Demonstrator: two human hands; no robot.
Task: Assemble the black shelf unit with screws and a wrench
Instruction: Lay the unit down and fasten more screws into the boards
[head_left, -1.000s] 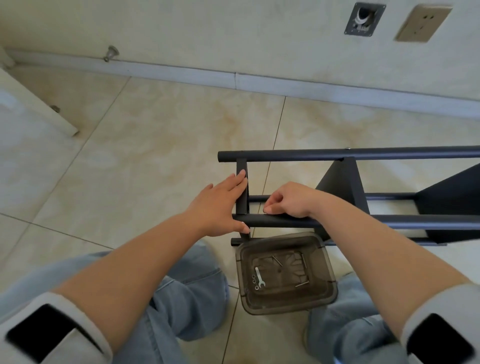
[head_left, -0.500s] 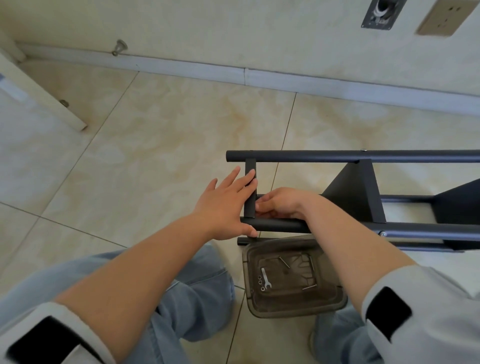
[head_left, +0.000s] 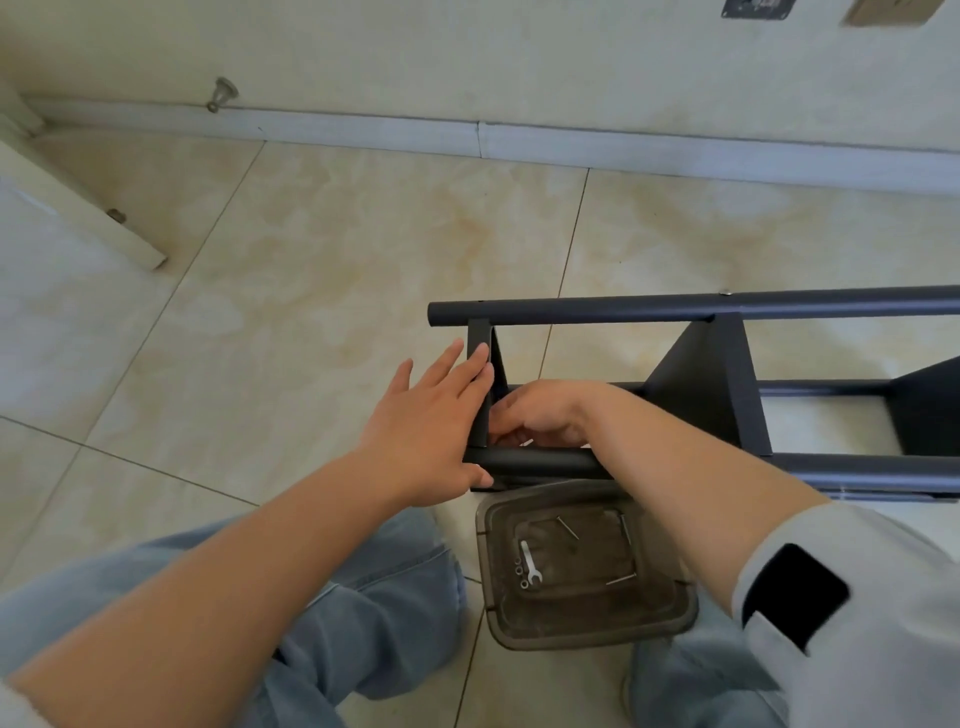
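kneeling on the tile floor (head_left: 322, 291), you have the black shelf unit (head_left: 696, 384) lying on its side just ahead of your knees, its tubes running off the right edge. your left hand (head_left: 431, 426) lies flat with straight fingers against the short end bar (head_left: 479, 384), thumb under the near tube (head_left: 540, 460). your right hand (head_left: 540, 413) is curled inside the frame; what it grips you cannot tell. bare floor stretches left to the baseboard (head_left: 363, 127). the brown plastic bin (head_left: 587, 636) beside your knees holds a small wrench (head_left: 531, 564), washers and a few screws.
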